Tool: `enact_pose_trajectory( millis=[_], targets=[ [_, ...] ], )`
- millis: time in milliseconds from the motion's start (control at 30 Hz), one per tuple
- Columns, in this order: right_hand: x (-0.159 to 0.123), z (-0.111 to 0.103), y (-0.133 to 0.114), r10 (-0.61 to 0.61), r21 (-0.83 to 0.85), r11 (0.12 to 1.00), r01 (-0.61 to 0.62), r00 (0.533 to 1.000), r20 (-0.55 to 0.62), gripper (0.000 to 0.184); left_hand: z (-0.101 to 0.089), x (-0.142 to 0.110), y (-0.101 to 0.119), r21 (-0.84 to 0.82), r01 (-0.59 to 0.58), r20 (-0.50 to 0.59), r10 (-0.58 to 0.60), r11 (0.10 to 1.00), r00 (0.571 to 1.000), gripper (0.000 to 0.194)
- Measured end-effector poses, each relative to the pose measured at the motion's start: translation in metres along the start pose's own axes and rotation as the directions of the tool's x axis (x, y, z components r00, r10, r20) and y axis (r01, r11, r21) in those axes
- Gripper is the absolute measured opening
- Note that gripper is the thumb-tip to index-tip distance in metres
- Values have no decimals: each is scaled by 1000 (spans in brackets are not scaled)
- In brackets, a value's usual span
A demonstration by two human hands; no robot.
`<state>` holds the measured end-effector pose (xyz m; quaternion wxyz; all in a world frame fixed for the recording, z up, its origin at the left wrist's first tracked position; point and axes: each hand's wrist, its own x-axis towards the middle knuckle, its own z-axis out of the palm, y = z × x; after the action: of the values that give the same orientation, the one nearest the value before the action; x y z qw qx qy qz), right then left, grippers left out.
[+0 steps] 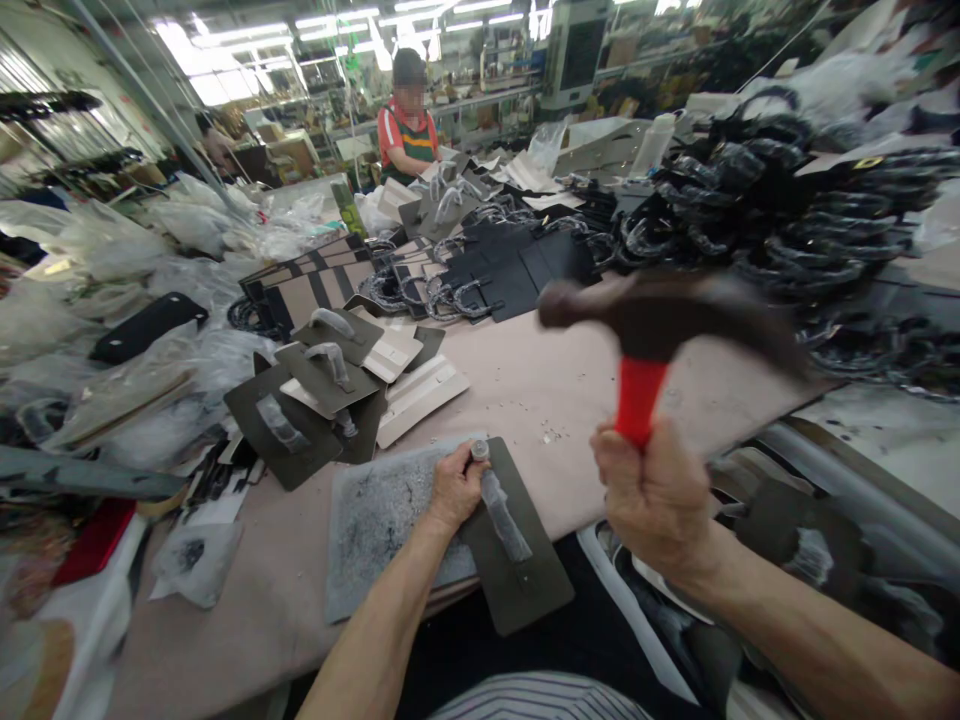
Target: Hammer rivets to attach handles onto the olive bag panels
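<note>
My right hand point(660, 500) is wrapped round the red handle of a claw hammer point(652, 318), raised above the table and blurred by motion. My left hand point(456, 490) is closed round a short metal punch point(480, 451), whose round top faces up. Under it lies a dark olive bag panel point(517, 540) with a plastic-wrapped handle point(504, 515). That panel rests partly on a worn grey pad point(386, 520) and sticks out over the near table edge. The lower end of the punch is hidden by my fingers.
More olive panels with wrapped handles point(326, 370) are piled at the left. Behind them are black bag panels point(517, 265), with a tall heap of wrapped black handles point(720, 200) at right. Small scraps point(551, 435) dot the tabletop point(510, 375). A co-worker point(409, 125) is across the table.
</note>
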<state>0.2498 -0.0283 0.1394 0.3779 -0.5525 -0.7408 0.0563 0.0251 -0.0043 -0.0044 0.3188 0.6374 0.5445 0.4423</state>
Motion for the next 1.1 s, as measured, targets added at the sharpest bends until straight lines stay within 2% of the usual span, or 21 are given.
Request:
enact_pose_trajectory(
  millis=[33,67,100,133,167,200,400,433,467,533,600,633,700,767,800,833,867,933,967,1033,1100],
  targets=[
    [-7,5,3,-22,-48,998,29,990,141,23,0,0,0,6,2,1,-2,1000,1000,12],
    [-13,10,8,-41,-101,992,76,947,318,23,0,0,0,10,4,5,-4,1000,1000,11],
    [-19,14,13,-36,-146,982,119,879,475,23,0,0,0,12,5,10,-5,1000,1000,11],
    [-22,18,18,-10,-179,974,139,815,580,23,0,0,0,12,5,13,-5,1000,1000,10],
    [-24,20,23,32,-209,969,131,772,635,22,0,0,0,10,5,13,-6,1000,1000,11],
    [-24,22,28,72,-229,968,107,750,657,23,0,-1,0,5,7,10,-7,1000,1000,12],
    [-23,50,72,320,-296,942,-157,680,659,30,0,-1,2,-25,15,5,-15,1000,1000,14],
    [-24,57,77,349,-333,929,-162,682,642,30,0,0,3,-28,19,4,-19,999,1000,13],
    [-27,63,80,357,-366,919,-146,704,614,29,-1,0,3,-33,24,3,-24,999,1000,13],
    [-32,73,74,298,-371,923,-100,795,528,30,-2,0,4,-39,26,-1,-26,999,1000,13],
    [-39,79,53,178,-255,965,-65,876,449,42,-2,-1,4,-41,21,-2,-21,999,1000,13],
    [-43,82,38,123,-169,984,-54,891,437,50,-2,-1,4,-42,18,-2,-19,999,1000,13],
    [-50,90,8,44,-29,999,-34,870,491,59,0,-1,3,-52,26,-6,-26,998,1000,13],
    [-57,100,-16,20,-27,1000,-5,804,595,57,2,2,1,-110,78,-37,-82,991,996,13],
    [-60,105,-24,35,-68,998,11,772,634,53,2,5,-1,-177,128,-91,-145,976,985,15],
    [-63,109,-29,61,-112,994,18,749,659,50,2,8,-3,-274,179,-172,-231,945,958,19],
    [-66,111,-31,90,-143,990,9,739,667,48,1,12,-5,-387,210,-258,-324,898,910,24],
    [-71,111,-28,128,-129,990,-57,756,642,46,-7,19,-8,-559,198,-367,-454,805,812,31],
    [-74,108,-25,130,-82,992,-101,779,613,45,-14,21,-8,-585,181,-387,-468,791,794,33],
    [-78,101,-18,118,72,981,-179,851,512,45,-31,20,-8,-525,174,-374,-409,833,832,33],
    [-80,93,-14,153,283,918,-280,904,398,43,-50,12,-6,-408,177,-359,-336,896,871,30]
  ],
)
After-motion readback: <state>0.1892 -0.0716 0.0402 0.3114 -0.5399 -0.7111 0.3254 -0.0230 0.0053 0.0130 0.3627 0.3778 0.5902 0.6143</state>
